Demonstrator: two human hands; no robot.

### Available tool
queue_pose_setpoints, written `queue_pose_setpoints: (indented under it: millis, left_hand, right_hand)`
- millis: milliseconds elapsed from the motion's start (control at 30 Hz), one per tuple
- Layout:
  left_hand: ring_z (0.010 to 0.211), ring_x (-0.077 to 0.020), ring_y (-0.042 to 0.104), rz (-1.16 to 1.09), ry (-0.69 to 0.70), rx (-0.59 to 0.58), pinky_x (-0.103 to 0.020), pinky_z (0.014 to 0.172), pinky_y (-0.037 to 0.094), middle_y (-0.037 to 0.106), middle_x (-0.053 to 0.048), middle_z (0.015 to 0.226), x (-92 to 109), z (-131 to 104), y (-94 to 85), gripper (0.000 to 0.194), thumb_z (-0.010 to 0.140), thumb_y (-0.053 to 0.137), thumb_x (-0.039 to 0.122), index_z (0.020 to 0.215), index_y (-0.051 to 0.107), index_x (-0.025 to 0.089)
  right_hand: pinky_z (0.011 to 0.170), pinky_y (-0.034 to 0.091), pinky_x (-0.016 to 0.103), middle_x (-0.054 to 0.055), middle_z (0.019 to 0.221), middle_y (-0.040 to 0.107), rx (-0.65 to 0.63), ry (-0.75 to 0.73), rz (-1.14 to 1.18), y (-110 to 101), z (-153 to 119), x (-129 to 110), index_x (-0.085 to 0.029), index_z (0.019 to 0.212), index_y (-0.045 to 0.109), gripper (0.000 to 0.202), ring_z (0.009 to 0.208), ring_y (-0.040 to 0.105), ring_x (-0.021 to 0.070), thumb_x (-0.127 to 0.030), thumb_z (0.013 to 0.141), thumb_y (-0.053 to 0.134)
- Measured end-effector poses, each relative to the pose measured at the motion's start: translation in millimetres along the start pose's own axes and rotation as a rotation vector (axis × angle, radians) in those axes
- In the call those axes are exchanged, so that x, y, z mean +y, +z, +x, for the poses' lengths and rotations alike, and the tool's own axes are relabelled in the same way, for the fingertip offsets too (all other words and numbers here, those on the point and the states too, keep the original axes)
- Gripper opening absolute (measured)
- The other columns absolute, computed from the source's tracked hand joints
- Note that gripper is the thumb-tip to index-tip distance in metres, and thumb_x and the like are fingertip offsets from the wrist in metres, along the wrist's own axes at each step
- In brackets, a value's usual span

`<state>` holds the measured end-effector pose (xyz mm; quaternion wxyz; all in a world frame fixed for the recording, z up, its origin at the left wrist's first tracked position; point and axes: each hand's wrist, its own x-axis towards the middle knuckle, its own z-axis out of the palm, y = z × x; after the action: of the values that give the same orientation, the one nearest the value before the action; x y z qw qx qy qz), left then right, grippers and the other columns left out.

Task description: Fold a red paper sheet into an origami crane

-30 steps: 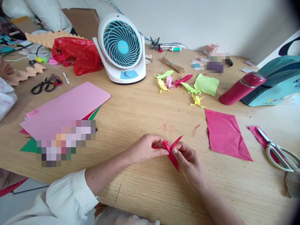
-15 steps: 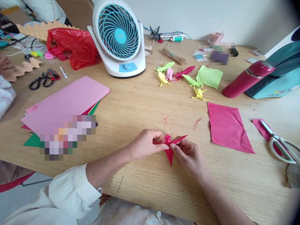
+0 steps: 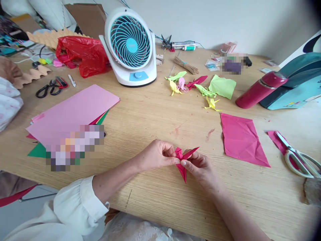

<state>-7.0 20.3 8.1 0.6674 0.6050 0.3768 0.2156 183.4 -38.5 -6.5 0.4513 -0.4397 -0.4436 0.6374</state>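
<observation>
A folded red paper figure point(image 3: 184, 172), like an origami crane, is held between both hands just above the wooden table. My left hand point(image 3: 157, 154) pinches its left side, the thumb along the middle and the fingers curled behind. On the other side, my right hand point(image 3: 202, 167) grips it with thumb and bent fingers. One pointed flap sticks out to the upper right, and another point hangs down toward me. The left part of the paper is hidden by my left fingers.
A crumpled pink paper square point(image 3: 243, 139) and scissors point(image 3: 298, 157) lie to the right. Several folded figures, among them a yellow one point(image 3: 212, 103), sit farther back near a red bottle point(image 3: 262, 89). A fan point(image 3: 131, 47) and stacked pink paper point(image 3: 77, 110) stand on the left side.
The view has shifted slightly. My left fingers now cover the figure's left flap, which showed a moment ago; the lower point has swung a little to the right. Both hands keep their hold.
</observation>
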Motion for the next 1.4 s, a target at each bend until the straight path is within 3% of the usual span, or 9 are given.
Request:
queue_pose_setpoints:
  millis: [167, 567, 833, 1033, 1233, 1400]
  left_hand:
    - [0.059, -0.0087, 0.05, -0.079, -0.021, 0.003, -0.022, 0.057, 0.036, 0.062, 0.001, 0.066, -1.7, 0.3, 1.6, 0.033, 0.067, 0.084, 0.038, 0.067, 0.061, 0.014]
    - [0.062, -0.0107, 0.056, -0.136, -0.001, -0.011, -0.024, 0.062, 0.042, 0.066, -0.001, 0.064, 2.4, 2.9, -4.8, 0.042, 0.063, 0.088, 0.05, 0.065, 0.069, 0.013]
    - [0.067, -0.0101, 0.055, -0.154, 0.006, -0.02, -0.023, 0.067, 0.041, 0.065, 0.0, 0.071, 4.5, 2.0, -5.1, 0.033, 0.076, 0.081, 0.043, 0.074, 0.069, 0.012]
    - [0.079, -0.0117, 0.059, -0.306, 0.036, -0.002, -0.024, 0.077, 0.044, 0.068, -0.001, 0.083, 2.0, 3.3, 3.5, 0.024, 0.076, 0.082, 0.034, 0.084, 0.072, 0.014]
    - [0.07, -0.01, 0.051, -0.32, 0.073, -0.002, -0.023, 0.07, 0.038, 0.062, 0.001, 0.07, -6.1, 4.0, 2.2, 0.024, 0.076, 0.082, 0.035, 0.072, 0.072, 0.014]
    - [0.069, -0.0101, 0.052, -0.493, -0.047, -0.036, -0.023, 0.068, 0.04, 0.063, -0.001, 0.072, -11.3, 3.6, 1.1, 0.033, 0.071, 0.086, 0.043, 0.071, 0.073, 0.013]
  right_hand:
    - [0.065, 0.048, 0.029, 0.001, 0.07, 0.066, -0.014, -0.04, -0.003, -1.8, 1.0, -1.0, -0.023, 0.072, 0.072, 0.026, 0.067, 0.056, 0.0151, -0.046, 0.073, 0.083]
    - [0.069, 0.047, 0.027, 0.002, 0.073, 0.067, 0.032, -0.021, 0.039, -1.9, -1.5, 4.6, -0.023, 0.075, 0.072, 0.025, 0.071, 0.057, 0.0152, -0.046, 0.077, 0.081]
    - [0.071, 0.049, 0.026, 0.002, 0.075, 0.07, 0.052, -0.044, 0.068, -1.8, -3.4, 6.0, -0.023, 0.078, 0.074, 0.021, 0.072, 0.059, 0.0148, -0.043, 0.081, 0.079]
    - [0.069, 0.049, 0.027, 0.002, 0.075, 0.072, 0.179, -0.054, 0.081, 0.7, -1.7, 8.9, -0.024, 0.079, 0.075, 0.021, 0.069, 0.061, 0.0155, -0.044, 0.077, 0.082]
    - [0.07, 0.052, 0.029, 0.003, 0.076, 0.074, 0.145, -0.093, 0.093, 4.1, -1.9, 7.1, -0.026, 0.082, 0.078, 0.019, 0.071, 0.064, 0.0167, -0.044, 0.078, 0.081]
    - [0.077, 0.054, 0.032, 0.002, 0.08, 0.076, 0.08, -0.102, 0.163, 6.9, -3.0, 4.0, -0.027, 0.085, 0.079, 0.017, 0.073, 0.068, 0.0177, -0.044, 0.08, 0.079]
